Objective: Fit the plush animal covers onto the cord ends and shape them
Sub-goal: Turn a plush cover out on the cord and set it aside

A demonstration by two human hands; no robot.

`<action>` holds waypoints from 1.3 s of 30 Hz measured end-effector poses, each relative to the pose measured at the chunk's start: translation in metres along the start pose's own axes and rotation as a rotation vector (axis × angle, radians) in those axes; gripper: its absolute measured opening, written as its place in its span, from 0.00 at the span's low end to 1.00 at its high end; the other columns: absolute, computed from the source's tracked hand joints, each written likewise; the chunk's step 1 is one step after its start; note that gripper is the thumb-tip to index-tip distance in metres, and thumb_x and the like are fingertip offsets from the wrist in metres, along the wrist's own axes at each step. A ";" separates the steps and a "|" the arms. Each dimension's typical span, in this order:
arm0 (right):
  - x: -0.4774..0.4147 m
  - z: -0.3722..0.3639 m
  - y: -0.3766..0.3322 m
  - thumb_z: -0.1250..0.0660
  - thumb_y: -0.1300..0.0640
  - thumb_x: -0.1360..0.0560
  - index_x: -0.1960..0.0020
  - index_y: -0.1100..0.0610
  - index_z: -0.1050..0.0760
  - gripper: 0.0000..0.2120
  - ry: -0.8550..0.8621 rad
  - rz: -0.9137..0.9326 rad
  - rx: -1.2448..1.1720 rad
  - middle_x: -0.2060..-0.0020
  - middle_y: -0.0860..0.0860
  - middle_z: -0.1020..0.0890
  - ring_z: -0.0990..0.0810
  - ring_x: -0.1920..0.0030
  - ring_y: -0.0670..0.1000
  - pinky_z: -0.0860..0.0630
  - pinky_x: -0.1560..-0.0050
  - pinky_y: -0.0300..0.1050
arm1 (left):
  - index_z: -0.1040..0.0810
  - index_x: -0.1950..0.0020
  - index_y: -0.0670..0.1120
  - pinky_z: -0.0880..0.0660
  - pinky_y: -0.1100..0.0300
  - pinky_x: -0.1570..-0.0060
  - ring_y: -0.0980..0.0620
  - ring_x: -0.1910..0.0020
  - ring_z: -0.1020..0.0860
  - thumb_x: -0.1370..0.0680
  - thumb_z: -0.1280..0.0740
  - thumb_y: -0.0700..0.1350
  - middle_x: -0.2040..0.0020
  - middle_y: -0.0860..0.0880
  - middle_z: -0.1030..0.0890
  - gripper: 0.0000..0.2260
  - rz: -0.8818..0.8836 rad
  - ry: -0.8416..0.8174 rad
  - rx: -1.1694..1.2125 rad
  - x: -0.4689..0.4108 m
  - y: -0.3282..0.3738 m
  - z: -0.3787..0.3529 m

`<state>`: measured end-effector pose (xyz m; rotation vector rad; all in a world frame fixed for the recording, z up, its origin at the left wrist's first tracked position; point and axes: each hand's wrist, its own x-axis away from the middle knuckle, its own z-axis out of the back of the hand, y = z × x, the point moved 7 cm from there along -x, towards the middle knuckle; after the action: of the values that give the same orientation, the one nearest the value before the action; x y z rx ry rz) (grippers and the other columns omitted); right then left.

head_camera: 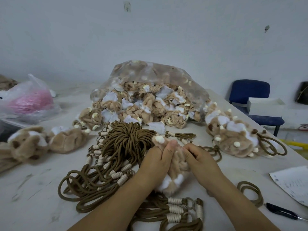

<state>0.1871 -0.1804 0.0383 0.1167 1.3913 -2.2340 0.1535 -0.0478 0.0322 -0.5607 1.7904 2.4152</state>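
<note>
A tan and white plush animal cover (pixel 176 177) lies between both hands near the middle of the table. My left hand (pixel 156 162) grips its left side, thumb up along the plush. My right hand (pixel 198 159) pinches its upper right part with curled fingers. A bundle of brown cords (pixel 126 139) with cream-wrapped ends fans out to the left of the hands. More brown cords with rings (pixel 176 209) lie under my wrists. Whether a cord end is inside the held cover is hidden.
A clear plastic bag (pixel 150 97) spills many inside-out plush covers behind the cords. Covered plush animals lie at the right (pixel 233 139) and at the left (pixel 28 144). A pink-filled bag (pixel 28 100), a paper sheet (pixel 293 184), a black pen (pixel 281 210) and a blue chair (pixel 250 92) surround the work area.
</note>
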 end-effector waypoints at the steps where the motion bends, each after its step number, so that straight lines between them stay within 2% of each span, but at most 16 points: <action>1: 0.000 -0.001 0.000 0.38 0.52 0.21 0.64 0.51 0.27 0.13 0.002 -0.007 0.002 0.71 0.40 0.23 0.27 0.70 0.38 0.33 0.68 0.31 | 0.20 0.56 0.41 0.23 0.44 0.57 0.43 0.61 0.18 0.22 0.46 0.65 0.62 0.39 0.17 0.29 -0.010 0.001 -0.011 0.001 0.001 -0.001; 5: -0.001 -0.001 0.001 0.37 0.50 0.22 0.65 0.50 0.27 0.13 0.022 -0.020 0.000 0.72 0.41 0.24 0.28 0.70 0.38 0.34 0.68 0.31 | 0.23 0.58 0.40 0.26 0.46 0.63 0.48 0.67 0.23 0.24 0.46 0.66 0.65 0.38 0.21 0.30 -0.030 0.065 0.046 0.003 0.001 0.005; 9: -0.001 0.002 0.002 0.37 0.49 0.23 0.65 0.51 0.27 0.14 0.028 -0.009 -0.015 0.74 0.41 0.26 0.30 0.70 0.39 0.34 0.68 0.31 | 0.24 0.61 0.46 0.29 0.62 0.69 0.60 0.70 0.27 0.26 0.48 0.70 0.70 0.54 0.24 0.28 -0.046 0.166 0.080 0.005 -0.001 0.013; 11: 0.000 0.003 0.003 0.36 0.48 0.23 0.65 0.52 0.27 0.14 0.030 -0.004 -0.027 0.74 0.41 0.27 0.30 0.71 0.38 0.34 0.68 0.30 | 0.24 0.62 0.45 0.27 0.58 0.67 0.57 0.69 0.25 0.26 0.50 0.72 0.69 0.49 0.22 0.32 -0.052 0.184 0.074 0.004 -0.002 0.015; 14: 0.001 0.007 -0.001 0.36 0.45 0.25 0.67 0.49 0.27 0.14 0.032 0.036 -0.021 0.74 0.41 0.27 0.31 0.72 0.39 0.34 0.69 0.30 | 0.22 0.58 0.38 0.23 0.44 0.56 0.40 0.60 0.20 0.27 0.51 0.73 0.62 0.39 0.19 0.39 -0.033 0.159 0.104 0.003 -0.005 0.016; 16: 0.001 0.008 -0.006 0.38 0.42 0.27 0.68 0.46 0.28 0.13 0.024 0.073 -0.012 0.75 0.41 0.27 0.31 0.73 0.39 0.34 0.70 0.30 | 0.23 0.59 0.34 0.24 0.41 0.57 0.37 0.61 0.21 0.28 0.53 0.74 0.63 0.36 0.20 0.43 -0.021 0.108 0.095 0.003 -0.004 0.014; 19: 0.002 0.010 -0.011 0.40 0.40 0.29 0.69 0.45 0.29 0.14 0.022 0.114 0.002 0.76 0.40 0.28 0.30 0.73 0.38 0.35 0.69 0.29 | 0.28 0.67 0.34 0.31 0.50 0.69 0.48 0.73 0.29 0.29 0.55 0.75 0.73 0.44 0.27 0.43 -0.022 0.045 0.046 0.003 -0.001 0.010; 22: 0.001 0.007 -0.013 0.39 0.44 0.25 0.70 0.46 0.32 0.16 0.023 0.152 0.031 0.76 0.41 0.28 0.30 0.71 0.39 0.35 0.68 0.30 | 0.29 0.76 0.44 0.35 0.59 0.73 0.56 0.77 0.32 0.28 0.55 0.75 0.79 0.53 0.31 0.38 -0.001 0.018 0.028 0.005 0.000 0.005; 25: -0.001 0.001 -0.008 0.37 0.54 0.21 0.68 0.48 0.31 0.16 0.022 0.121 0.061 0.74 0.40 0.27 0.30 0.71 0.39 0.34 0.68 0.30 | 0.26 0.68 0.48 0.29 0.57 0.67 0.57 0.72 0.27 0.24 0.49 0.67 0.74 0.53 0.27 0.27 -0.020 0.031 0.012 0.003 0.003 0.002; 28: -0.002 -0.002 -0.005 0.39 0.53 0.21 0.67 0.51 0.32 0.16 0.030 0.085 0.095 0.73 0.39 0.26 0.29 0.71 0.38 0.34 0.68 0.30 | 0.27 0.63 0.51 0.26 0.54 0.62 0.56 0.69 0.25 0.23 0.48 0.61 0.71 0.52 0.24 0.19 -0.061 0.029 -0.072 0.000 0.006 0.000; 30: -0.001 -0.002 -0.005 0.39 0.53 0.21 0.66 0.50 0.32 0.15 0.040 0.075 0.108 0.73 0.38 0.25 0.29 0.70 0.38 0.34 0.68 0.30 | 0.26 0.61 0.51 0.25 0.52 0.61 0.55 0.67 0.24 0.22 0.47 0.59 0.69 0.51 0.24 0.17 -0.088 0.035 -0.071 0.000 0.006 -0.001; 32: -0.001 0.001 -0.003 0.38 0.52 0.21 0.66 0.51 0.31 0.14 0.053 0.062 0.110 0.74 0.41 0.25 0.29 0.70 0.38 0.34 0.68 0.31 | 0.24 0.59 0.46 0.25 0.48 0.61 0.54 0.66 0.24 0.21 0.45 0.57 0.67 0.48 0.23 0.18 -0.126 0.045 -0.034 0.001 0.006 0.000; 34: -0.002 0.003 -0.004 0.38 0.51 0.21 0.65 0.53 0.29 0.14 0.058 0.055 0.109 0.73 0.44 0.25 0.29 0.70 0.40 0.35 0.68 0.32 | 0.22 0.52 0.48 0.23 0.52 0.57 0.56 0.60 0.20 0.21 0.41 0.58 0.61 0.49 0.19 0.16 -0.119 0.067 0.049 0.000 0.002 0.004; 36: -0.002 0.004 -0.006 0.38 0.50 0.22 0.65 0.52 0.29 0.14 0.054 0.055 0.120 0.72 0.46 0.25 0.28 0.69 0.41 0.35 0.65 0.36 | 0.22 0.45 0.54 0.23 0.61 0.50 0.59 0.52 0.19 0.23 0.40 0.61 0.54 0.56 0.17 0.16 -0.077 0.101 0.118 0.000 -0.004 0.010; 37: -0.002 0.004 -0.006 0.38 0.50 0.22 0.65 0.51 0.29 0.14 0.057 0.054 0.130 0.72 0.46 0.25 0.28 0.69 0.42 0.34 0.62 0.39 | 0.21 0.44 0.55 0.23 0.63 0.50 0.59 0.51 0.19 0.24 0.41 0.63 0.53 0.57 0.17 0.17 -0.066 0.106 0.135 0.000 -0.005 0.011; 39: -0.001 0.006 -0.007 0.38 0.49 0.22 0.64 0.52 0.29 0.13 0.073 0.053 0.165 0.72 0.46 0.25 0.28 0.67 0.46 0.33 0.55 0.47 | 0.20 0.49 0.52 0.22 0.61 0.55 0.58 0.57 0.19 0.24 0.41 0.64 0.58 0.56 0.17 0.19 -0.052 0.128 0.165 0.001 -0.007 0.013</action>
<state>0.1856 -0.1825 0.0473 0.2909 1.2240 -2.3187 0.1513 -0.0339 0.0289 -0.7486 1.9749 2.2175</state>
